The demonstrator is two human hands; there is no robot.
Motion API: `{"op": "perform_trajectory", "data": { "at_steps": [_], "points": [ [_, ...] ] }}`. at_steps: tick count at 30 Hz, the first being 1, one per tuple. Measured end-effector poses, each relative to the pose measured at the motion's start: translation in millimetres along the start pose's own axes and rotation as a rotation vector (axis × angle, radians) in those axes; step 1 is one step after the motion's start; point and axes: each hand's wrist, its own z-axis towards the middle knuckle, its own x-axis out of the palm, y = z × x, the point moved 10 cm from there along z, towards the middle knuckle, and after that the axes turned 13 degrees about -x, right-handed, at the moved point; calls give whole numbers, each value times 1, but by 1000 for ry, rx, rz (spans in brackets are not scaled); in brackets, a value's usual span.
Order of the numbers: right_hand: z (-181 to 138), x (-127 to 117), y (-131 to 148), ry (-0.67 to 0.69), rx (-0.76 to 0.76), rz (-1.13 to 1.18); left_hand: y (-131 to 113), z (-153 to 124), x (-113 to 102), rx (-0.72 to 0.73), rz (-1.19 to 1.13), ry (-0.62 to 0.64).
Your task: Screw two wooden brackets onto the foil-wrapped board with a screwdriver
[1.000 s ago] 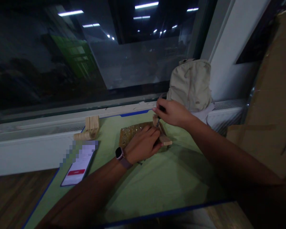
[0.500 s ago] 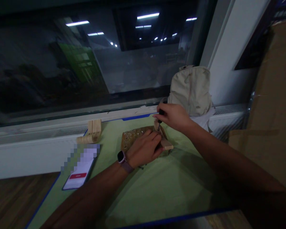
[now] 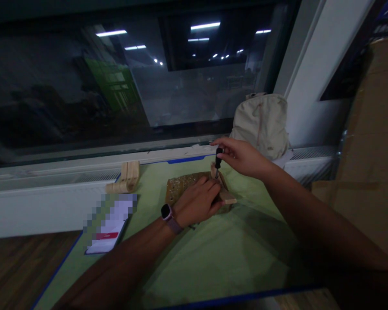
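Note:
My right hand pinches the black handle of a small screwdriver, held upright with its tip down on a wooden piece. That piece lies on a brown perforated board on the green mat. My left hand, with a watch on the wrist, lies on the board with fingers curled against the wooden piece, pressing it down.
A phone with a lit screen lies at the mat's left. A small wooden assembly stands at the mat's far left corner by the window sill. A beige backpack leans at the back right. Cardboard stands at the right.
My right hand has loosened from a fist over the screwdriver to a fingertip pinch on its handle, which now shows. The camera has tilted slightly. My left hand stays in place.

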Motion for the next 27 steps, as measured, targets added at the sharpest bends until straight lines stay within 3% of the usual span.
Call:
{"op": "perform_trajectory", "data": {
  "at_steps": [7,15,18,23,27],
  "points": [
    [-4,-8,-12,-13,159,-324,-1,0,-1,15,-4,-3],
    [-8,-2,-16,235,283,-521,-2,0,-1,8,18,-1],
    [-9,2,-12,231,224,-422,-1,0,-2,4,15,-3],
    [-6,13,3,217,-9,-104,-2,0,0,11,4,3],
    [0,15,14,156,-85,-64,0,0,0,7,4,-16]
  ]
}}
